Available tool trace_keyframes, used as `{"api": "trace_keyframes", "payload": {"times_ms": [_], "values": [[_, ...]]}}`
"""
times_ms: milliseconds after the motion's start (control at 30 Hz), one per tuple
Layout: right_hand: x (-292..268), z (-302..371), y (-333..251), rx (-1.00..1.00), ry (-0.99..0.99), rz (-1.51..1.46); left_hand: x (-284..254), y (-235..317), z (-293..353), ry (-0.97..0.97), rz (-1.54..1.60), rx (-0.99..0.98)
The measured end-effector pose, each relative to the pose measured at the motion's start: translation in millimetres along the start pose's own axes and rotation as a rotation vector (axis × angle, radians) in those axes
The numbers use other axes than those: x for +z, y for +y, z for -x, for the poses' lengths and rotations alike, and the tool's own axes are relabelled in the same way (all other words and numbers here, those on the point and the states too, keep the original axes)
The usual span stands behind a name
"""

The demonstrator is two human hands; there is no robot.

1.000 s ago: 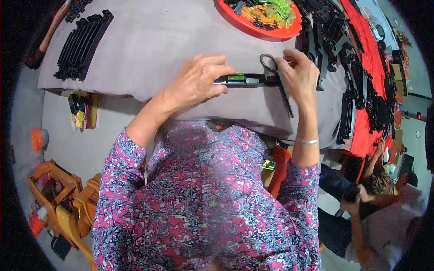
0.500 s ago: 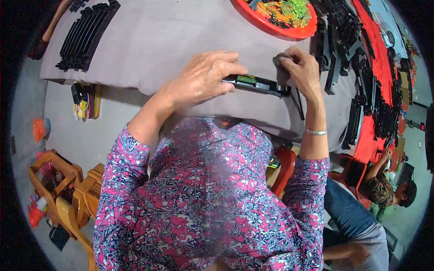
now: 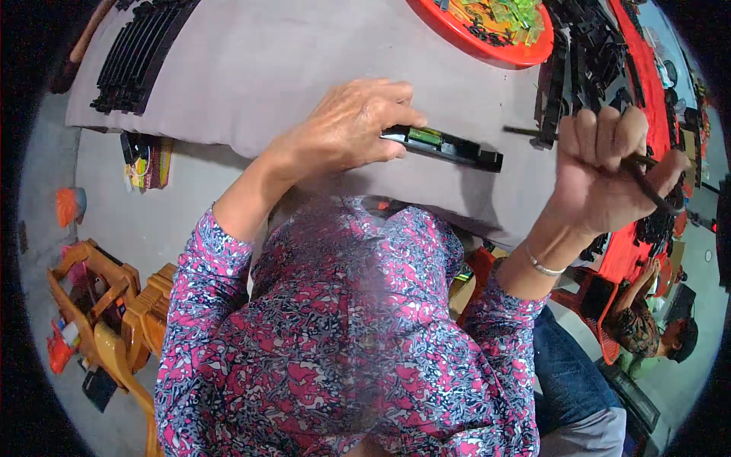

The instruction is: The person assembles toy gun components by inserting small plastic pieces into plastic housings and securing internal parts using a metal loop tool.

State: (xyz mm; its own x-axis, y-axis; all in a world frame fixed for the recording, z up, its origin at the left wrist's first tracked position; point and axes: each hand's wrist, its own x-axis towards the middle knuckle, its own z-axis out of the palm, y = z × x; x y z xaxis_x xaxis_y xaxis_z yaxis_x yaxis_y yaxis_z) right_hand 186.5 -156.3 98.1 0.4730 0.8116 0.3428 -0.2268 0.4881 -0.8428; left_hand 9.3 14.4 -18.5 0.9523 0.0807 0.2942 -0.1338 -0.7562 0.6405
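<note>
A black spirit level with a green vial lies near the table's front edge. My left hand is closed around its left end, fingers on the far side and thumb on the near side. Raised to the right of the level, my right hand is closed in a fist around a dark tool. A thin straight shaft sticks out of the fist toward the left, and a curved loop shows at the thumb side. The fist hides the tool's middle, so its kind is unclear.
A red basin of green, yellow and black small parts stands at the far side. Black level bodies lie in a row at far left; more black parts pile up at right on red cloth. People sit at right; wooden chairs stand at left.
My right hand has moved off the level's right end, out to the right and up, with the dark tool in it. The level and my left hand have shifted slightly right.
</note>
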Motion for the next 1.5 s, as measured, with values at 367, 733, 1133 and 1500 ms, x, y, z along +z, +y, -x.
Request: {"api": "trace_keyframes", "payload": {"times_ms": [367, 733, 1133, 1500], "values": [[-1.4, 17.6, 76.8, 0.11, -0.027, -0.33, 5.0, -3.5, 1.0, -0.003, -0.014, -0.003], [18.4, 24.7, 88.1, 0.147, -0.019, -0.374, 3.5, -0.2, 0.7, -0.007, -0.034, -0.013], [30.2, 25.5, 84.5, 0.172, -0.159, 0.405, 4.7, 5.5, 2.3, 0.023, -0.008, -0.056], [14.5, 22.3, 88.0, 0.212, 0.044, -0.359, 2.7, 9.5, 2.2, 0.091, 0.032, -0.008]]}}
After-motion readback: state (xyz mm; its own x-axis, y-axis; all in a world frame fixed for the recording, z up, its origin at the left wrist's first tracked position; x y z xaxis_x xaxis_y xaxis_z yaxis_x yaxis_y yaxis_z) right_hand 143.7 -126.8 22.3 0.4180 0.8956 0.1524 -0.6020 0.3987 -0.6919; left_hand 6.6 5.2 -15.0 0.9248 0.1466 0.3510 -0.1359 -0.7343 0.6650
